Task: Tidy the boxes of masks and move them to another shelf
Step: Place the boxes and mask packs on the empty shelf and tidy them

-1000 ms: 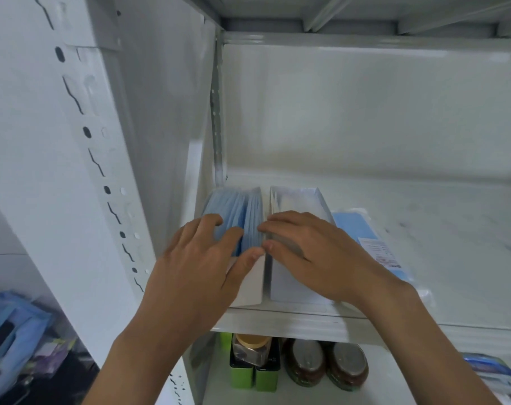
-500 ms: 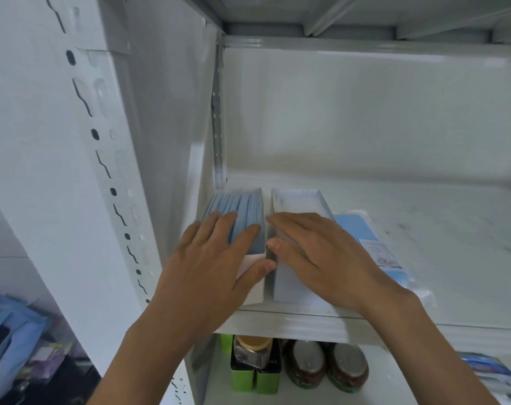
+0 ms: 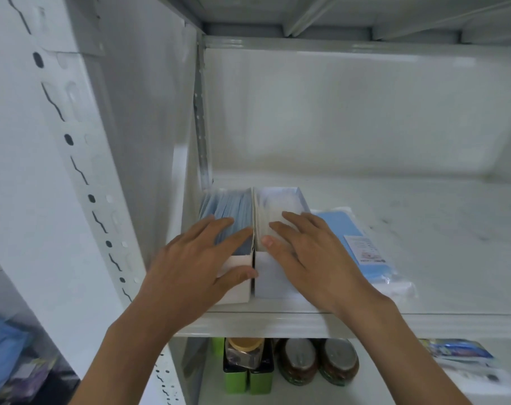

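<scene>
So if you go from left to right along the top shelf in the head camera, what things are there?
Open box of blue masks under the left hand → white box under the right hand → flat plastic pack of blue masks → bare shelf.

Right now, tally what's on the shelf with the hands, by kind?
Open mask boxes: 2, the left box with blue masks, the right box with white ones
Flat blue mask packs in plastic: 1
Total: 3

Lower shelf — two green tins (image 3: 247, 381), amber-capped jar (image 3: 244, 353), two lidded brown jars (image 3: 318, 362).
</scene>
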The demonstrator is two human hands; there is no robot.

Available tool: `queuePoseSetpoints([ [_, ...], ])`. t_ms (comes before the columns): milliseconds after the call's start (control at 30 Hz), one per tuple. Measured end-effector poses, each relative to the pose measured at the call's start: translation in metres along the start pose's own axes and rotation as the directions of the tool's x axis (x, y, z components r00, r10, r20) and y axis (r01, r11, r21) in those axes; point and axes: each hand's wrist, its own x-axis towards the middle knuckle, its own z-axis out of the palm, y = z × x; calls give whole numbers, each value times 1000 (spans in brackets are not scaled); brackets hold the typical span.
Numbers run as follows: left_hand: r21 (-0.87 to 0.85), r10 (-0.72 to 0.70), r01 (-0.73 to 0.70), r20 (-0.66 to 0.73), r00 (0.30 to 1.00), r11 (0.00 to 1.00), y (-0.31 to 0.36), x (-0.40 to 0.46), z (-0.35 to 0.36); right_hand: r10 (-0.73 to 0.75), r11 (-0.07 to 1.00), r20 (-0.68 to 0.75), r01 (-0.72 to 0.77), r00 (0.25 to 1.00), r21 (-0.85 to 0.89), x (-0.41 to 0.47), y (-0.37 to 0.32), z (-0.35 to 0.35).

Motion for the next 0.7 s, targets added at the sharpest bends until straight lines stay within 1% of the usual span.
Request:
queuePoseSetpoints([
  [133, -36, 26, -27, -26, 999, 999, -5, -3, -2, 2, 991, -5, -1, 1000, 133, 0, -3, 3],
  [233, -71, 5, -9, -57, 998, 997, -6, -5, -5, 5, 974, -4, -3, 1000, 228, -2, 0, 1],
  [333, -81, -41, 37, -45, 998, 996, -3, -4, -6, -44, 987, 2, 43, 999, 153, -3, 3, -1],
  [433, -110, -37, 37, 3, 999, 993, 0, 2, -4, -89, 989, -8, 89, 996, 120, -3, 4, 0],
  [600, -118, 14, -21, -57, 998, 993, -6, -1, 5, -110, 982, -87, 122, 990, 142, -2, 9, 6],
  [700, -175, -23, 9, -76, 997, 984, -5, -3, 5, -104, 955, -209, 156, 972, 252, -3, 12, 11],
])
